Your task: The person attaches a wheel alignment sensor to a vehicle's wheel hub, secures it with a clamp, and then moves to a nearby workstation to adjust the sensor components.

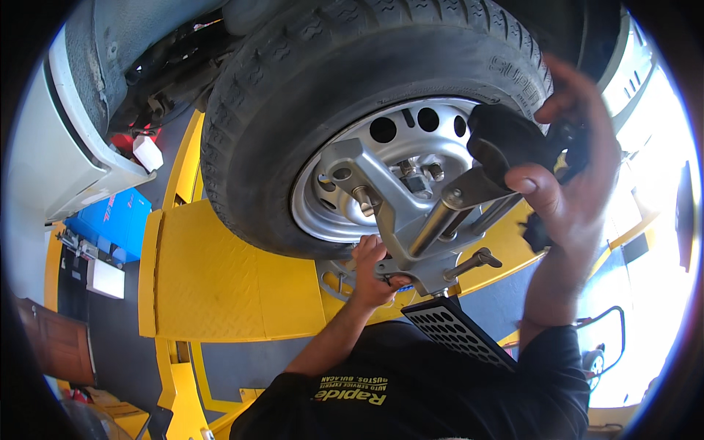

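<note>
A silver wheel clamp (pixel 400 220) with rods, arms and black end pieces lies across the face of a silver steel wheel rim (pixel 383 130). The black tire (pixel 253 139) surrounds the rim. My left hand (pixel 375 275) grips the clamp's lower body, fingers behind it and thumb in front. At the clamp's upper right, my right hand (pixel 587 161) curves round a black end piece (pixel 506 139), thumb on the near side and fingers by the tire's edge. Below the clamp hangs a black target panel (pixel 458 330) with rows of pale round dots. A small T-shaped handle (pixel 477 264) sticks out above it.
A yellow lift platform (pixel 235 279) runs beneath the tire. White car bodywork (pixel 66 139) stands at the left. Beyond it are a blue box (pixel 114 220), a white block (pixel 105 279) and a brown wooden cabinet (pixel 59 341). A black-framed cart (pixel 609 337) is at the lower right.
</note>
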### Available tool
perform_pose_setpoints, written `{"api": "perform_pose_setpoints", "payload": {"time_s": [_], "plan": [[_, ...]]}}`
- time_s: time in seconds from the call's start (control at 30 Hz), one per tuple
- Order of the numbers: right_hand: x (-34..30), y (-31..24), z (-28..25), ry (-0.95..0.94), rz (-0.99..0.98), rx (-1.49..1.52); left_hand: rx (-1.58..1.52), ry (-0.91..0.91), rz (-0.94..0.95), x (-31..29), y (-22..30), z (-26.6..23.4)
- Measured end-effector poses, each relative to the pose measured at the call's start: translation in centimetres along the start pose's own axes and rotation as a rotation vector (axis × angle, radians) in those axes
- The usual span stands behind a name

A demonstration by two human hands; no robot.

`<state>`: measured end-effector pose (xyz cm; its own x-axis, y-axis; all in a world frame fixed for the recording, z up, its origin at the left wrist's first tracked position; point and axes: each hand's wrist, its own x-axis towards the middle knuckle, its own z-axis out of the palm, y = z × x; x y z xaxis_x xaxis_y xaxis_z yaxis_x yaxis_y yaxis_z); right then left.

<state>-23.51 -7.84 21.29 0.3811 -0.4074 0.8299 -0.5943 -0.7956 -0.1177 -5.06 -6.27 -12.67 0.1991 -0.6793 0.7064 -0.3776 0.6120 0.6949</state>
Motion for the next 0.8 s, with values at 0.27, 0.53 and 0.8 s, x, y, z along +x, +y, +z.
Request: {"api": "perform_pose_setpoints", "payload": {"time_s": [0.27,0.53,0.8], "plan": [[5.5,-0.1,-3.3,-0.579,-0.365,0.047,-0.047,0.002,-0.043,0.1,0.2,0.0],[6.6,-0.6,-5.5,-0.814,-0.293,-0.401,-0.032,-0.003,-0.104,-0.7,-0.4,-0.6],[10.0,-4.4,-5.3,-1.161,-0.395,-0.496,-0.016,0.002,-0.089,-1.1,-0.7,-0.7]]}}
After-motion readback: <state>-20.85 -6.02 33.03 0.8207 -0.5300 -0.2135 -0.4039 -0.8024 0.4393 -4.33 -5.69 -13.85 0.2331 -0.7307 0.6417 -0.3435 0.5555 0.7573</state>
